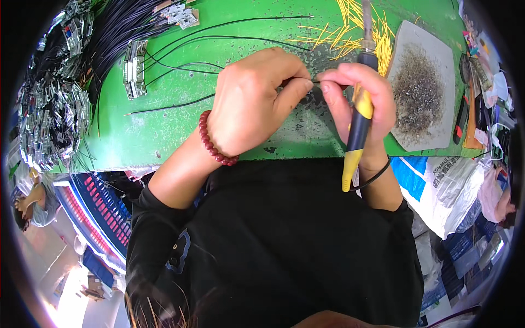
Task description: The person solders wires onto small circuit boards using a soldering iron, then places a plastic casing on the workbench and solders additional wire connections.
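My left hand (254, 101), with a red bead bracelet (210, 141) on its wrist, is closed in a pinch over the bench. Two black cables (174, 106) run in under it, and a thin dark end shows at its fingertips. My right hand (363, 101) is wrapped round a yellow and black soldering iron (357, 131), whose metal shaft points away from me. The right thumb and forefinger also pinch close to the left fingertips; what lies between them is too small to make out. Left of my hands, a metal connector piece (135, 69) has black cables attached.
Yellow thin wires (350, 30) lie scattered at the back, beside a grey board (421, 87) covered in dark crumbs. A bundle of black cables (123, 30) and a pile of metal connectors (54, 117) fill the left side of the green bench (180, 131). Blue baskets (104, 210) stand below.
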`<state>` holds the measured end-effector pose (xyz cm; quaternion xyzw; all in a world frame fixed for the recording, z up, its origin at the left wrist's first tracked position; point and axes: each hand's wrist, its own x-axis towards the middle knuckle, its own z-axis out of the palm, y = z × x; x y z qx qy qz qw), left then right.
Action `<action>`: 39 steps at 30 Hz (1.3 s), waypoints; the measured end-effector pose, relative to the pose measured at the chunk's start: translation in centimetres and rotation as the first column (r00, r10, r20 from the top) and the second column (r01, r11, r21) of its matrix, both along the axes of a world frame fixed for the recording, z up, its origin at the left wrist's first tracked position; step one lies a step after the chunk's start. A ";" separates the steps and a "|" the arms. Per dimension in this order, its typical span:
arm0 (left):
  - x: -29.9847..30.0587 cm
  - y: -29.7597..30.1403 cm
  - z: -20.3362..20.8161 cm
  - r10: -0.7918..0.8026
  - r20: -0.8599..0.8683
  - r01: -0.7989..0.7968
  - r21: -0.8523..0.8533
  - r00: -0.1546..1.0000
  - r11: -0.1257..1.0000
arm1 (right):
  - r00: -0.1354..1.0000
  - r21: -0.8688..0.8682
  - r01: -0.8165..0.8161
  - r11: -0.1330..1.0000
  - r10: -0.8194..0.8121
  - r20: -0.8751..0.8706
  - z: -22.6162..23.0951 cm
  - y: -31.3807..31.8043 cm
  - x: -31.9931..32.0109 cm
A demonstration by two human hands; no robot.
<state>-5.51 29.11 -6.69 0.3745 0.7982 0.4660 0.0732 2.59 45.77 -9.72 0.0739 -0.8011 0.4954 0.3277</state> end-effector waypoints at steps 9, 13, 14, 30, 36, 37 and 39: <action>0.7 -0.1 -0.7 0.006 -0.067 -0.002 0.062 0.998 0.998 | 0.997 -0.190 -0.032 0.981 0.044 0.061 -0.3 -0.3 1.8; 0.6 0.0 -0.6 0.000 -0.062 0.004 0.071 0.998 0.997 | 0.998 -0.159 0.001 0.987 0.009 0.061 -0.1 0.1 1.8; 0.7 0.0 -0.6 0.000 -0.062 0.005 0.073 0.998 0.997 | 0.999 -0.095 0.026 0.995 -0.022 0.033 -0.1 0.3 1.9; 1.3 -0.1 -1.1 0.000 -0.141 0.013 0.088 0.990 0.996 | 0.944 -0.343 -0.005 0.939 0.118 0.309 0.8 -0.1 1.5; 1.4 -0.1 -0.6 -0.016 0.148 0.006 0.069 0.989 0.998 | 0.921 -0.548 -0.075 0.833 0.269 0.283 0.1 0.3 1.3; 1.3 0.0 -0.6 -0.022 0.118 0.021 0.015 0.993 1.000 | 0.943 -0.479 -0.037 0.877 0.189 0.274 -0.1 0.1 1.4; 1.0 0.1 -0.8 0.016 0.034 -0.017 0.008 0.999 1.000 | 0.960 -0.411 0.006 0.911 0.110 0.259 -0.5 0.2 1.6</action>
